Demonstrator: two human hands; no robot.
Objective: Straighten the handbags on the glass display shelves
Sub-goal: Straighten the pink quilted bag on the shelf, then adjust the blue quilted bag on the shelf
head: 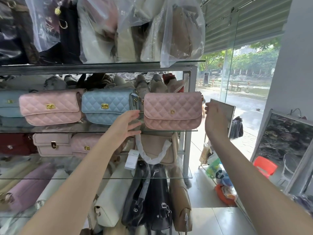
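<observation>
Progress: I judge the middle glass shelf [186, 130] nearly in order, while the lower glass shelves [186, 177] still look jumbled. The pink quilted flap handbag with gold D clasp [172, 110] stands upright at centre right of the frame, between my left hand [130, 122] and right hand [215, 116]. Both hands are slack-fingered and grip nothing, each just beside one end of the bag.

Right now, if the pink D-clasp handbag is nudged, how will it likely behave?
The pink D-clasp handbag holds its shape while standing, so it is probably fairly stiff. On the glass shelf it would likely slide easily. Standing upright at the shelf's right end, it might tip or slip off.
</observation>
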